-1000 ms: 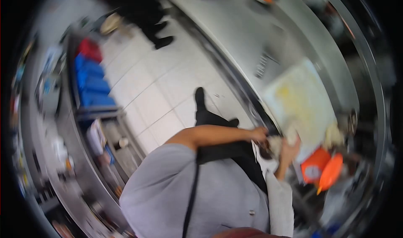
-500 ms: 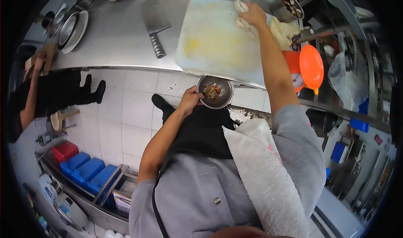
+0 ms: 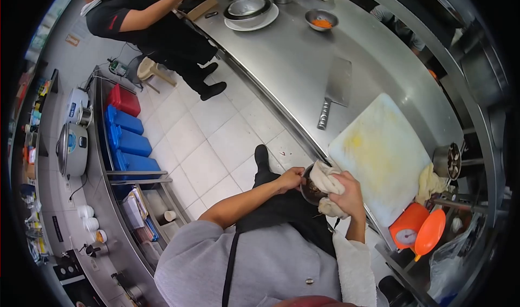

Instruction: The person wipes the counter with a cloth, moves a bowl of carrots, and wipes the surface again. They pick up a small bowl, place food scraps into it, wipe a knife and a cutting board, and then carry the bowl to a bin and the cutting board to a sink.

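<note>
My left hand (image 3: 291, 180) grips the rim of a metal bowl (image 3: 310, 194) in front of my apron, beside the counter's edge. A white cloth (image 3: 327, 180) is bunched in my right hand (image 3: 349, 195), over the bowl's right side, and covers part of it. Dark food bits show at the bottom of the bowl. Next to my hands, on the counter, lies a white cutting board (image 3: 380, 155) with yellow stains. A cleaver (image 3: 338, 85) rests on the steel beyond the board.
An orange scale (image 3: 407, 227) and orange scoop (image 3: 430, 233) stand by the board's near corner. A yellowish cloth (image 3: 430, 183) and a metal pot (image 3: 447, 163) are at right. Stacked bowls (image 3: 250, 14) and a co-worker (image 3: 146, 22) with a box are further off.
My right hand has come back from the far edge of the board to the bowl with the white cloth. The view has turned left, showing more of the co-worker.
</note>
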Available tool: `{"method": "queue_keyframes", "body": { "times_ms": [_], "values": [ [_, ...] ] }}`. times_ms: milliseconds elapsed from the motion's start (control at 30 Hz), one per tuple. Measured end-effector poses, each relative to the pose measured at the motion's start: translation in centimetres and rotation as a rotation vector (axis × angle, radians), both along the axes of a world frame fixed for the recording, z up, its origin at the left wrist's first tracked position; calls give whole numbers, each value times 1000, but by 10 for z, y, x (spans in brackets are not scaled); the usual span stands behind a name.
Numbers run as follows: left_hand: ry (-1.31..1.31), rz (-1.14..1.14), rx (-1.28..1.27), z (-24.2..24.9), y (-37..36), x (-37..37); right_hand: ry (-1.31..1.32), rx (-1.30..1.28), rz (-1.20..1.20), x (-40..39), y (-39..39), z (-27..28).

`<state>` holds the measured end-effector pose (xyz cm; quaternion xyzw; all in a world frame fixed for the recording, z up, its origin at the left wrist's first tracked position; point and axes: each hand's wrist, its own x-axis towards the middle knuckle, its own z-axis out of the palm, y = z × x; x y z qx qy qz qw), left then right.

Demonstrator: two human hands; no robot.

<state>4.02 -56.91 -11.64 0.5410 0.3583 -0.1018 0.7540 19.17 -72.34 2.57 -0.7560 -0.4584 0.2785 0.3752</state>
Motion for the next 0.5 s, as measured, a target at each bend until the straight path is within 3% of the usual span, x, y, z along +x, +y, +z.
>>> {"method": "queue_keyframes", "body": {
  "times_ms": [67, 133, 233, 300, 333, 367, 400, 500],
  "values": [
    [-12, 139, -96, 22, 9, -18, 13, 129, 9, 17, -2, 12],
    [-22, 167, -117, 9, 23, -39, 10, 134, -104, 42, -2, 37],
    [-51, 327, -122, 3, 51, -67, -205, 35, -173, 107, -8, 42],
    [-50, 410, -112, 28, 75, -77, -252, -5, -175, 121, 3, 39],
    [-44, 468, -133, 36, 77, -83, -534, -286, -258, 119, 8, 46],
    [-68, 489, -122, 12, 89, -94, -819, -559, -342, 118, 18, 52],
    [-80, 490, -122, 10, 104, -102, -830, -555, -346, 112, 35, 57],
    [-112, 627, -133, 24, 141, -128, -595, 11, -168, 82, 90, 58]
  ]
}}
